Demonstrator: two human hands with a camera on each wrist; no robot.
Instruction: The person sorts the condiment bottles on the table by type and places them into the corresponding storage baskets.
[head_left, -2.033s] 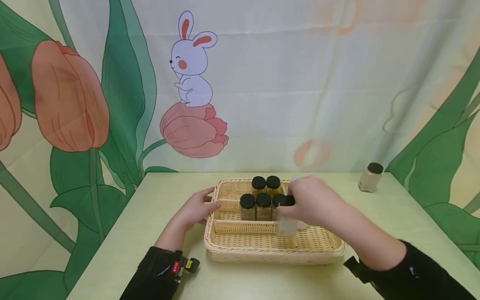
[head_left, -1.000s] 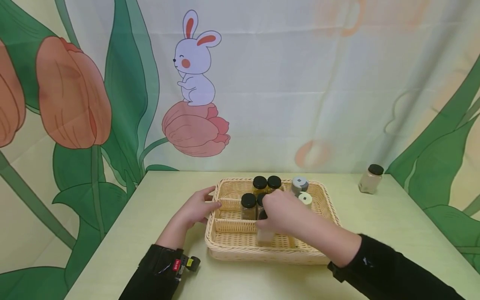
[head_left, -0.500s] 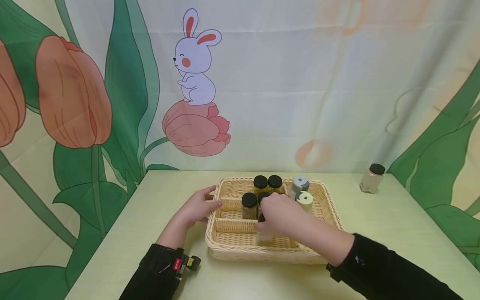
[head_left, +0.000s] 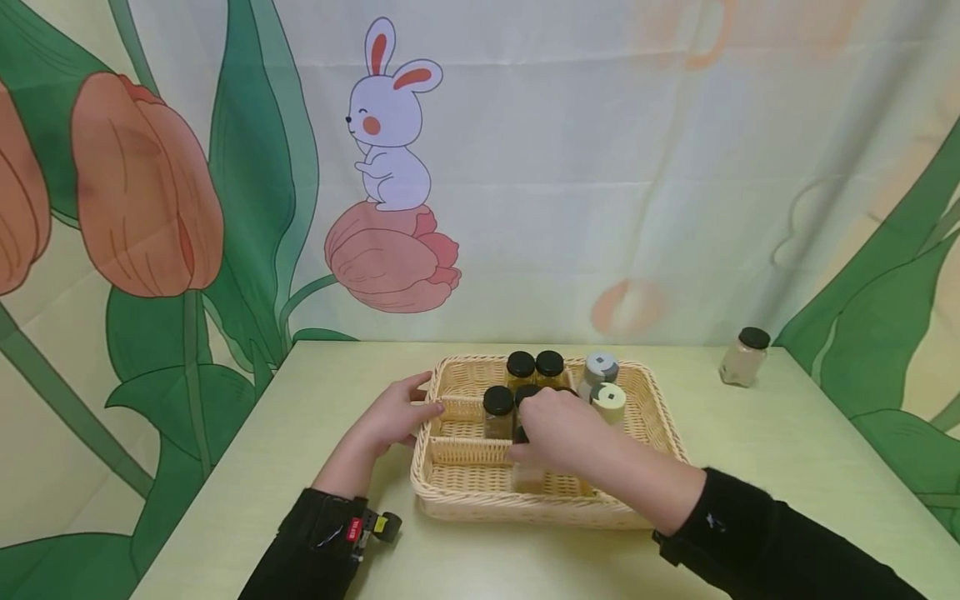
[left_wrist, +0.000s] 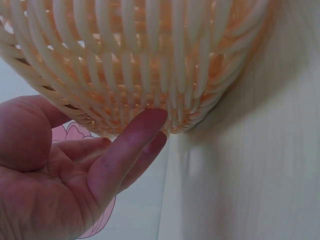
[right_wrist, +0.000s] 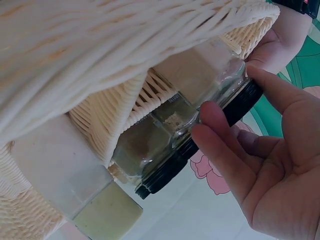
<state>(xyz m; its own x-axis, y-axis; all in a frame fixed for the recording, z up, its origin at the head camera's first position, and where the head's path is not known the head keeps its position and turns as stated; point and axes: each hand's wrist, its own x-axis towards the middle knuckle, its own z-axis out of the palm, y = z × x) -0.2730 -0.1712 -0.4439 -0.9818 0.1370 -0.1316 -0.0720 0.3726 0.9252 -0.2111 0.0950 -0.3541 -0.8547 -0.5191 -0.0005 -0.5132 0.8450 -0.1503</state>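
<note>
A divided wicker basket [head_left: 459, 454] stands on the table. My left hand [head_left: 393, 414] holds its left end, thumb over the rim and fingers against the outer wall. In the front compartment, my right hand [head_left: 566, 429] pinches a clear jar [head_left: 528, 477] of pale powder by its black lid; the hand covers much of it. The right wrist view shows thumb and fingers at the lid [right_wrist: 243, 102]. Behind it, a row of black-lidded jars [head_left: 498, 414] with brownish contents fills part of the middle compartment, partly hidden by the hand. Two jars [head_left: 521, 369] with yellowish contents stand farther back.
Two pale bottles, one grey-capped [head_left: 601, 369] and one cream-capped [head_left: 609, 400], stand in the basket's right section. Another black-lidded jar [head_left: 741, 358] is at the table's back right. A printed curtain [head_left: 525, 167] hangs behind the table [head_left: 757, 450].
From two seconds ago to one second ago, my right hand carried the pale-powder jar left and down into the front compartment. Since then it has barely moved. The left hand keeps its hold on the basket.
</note>
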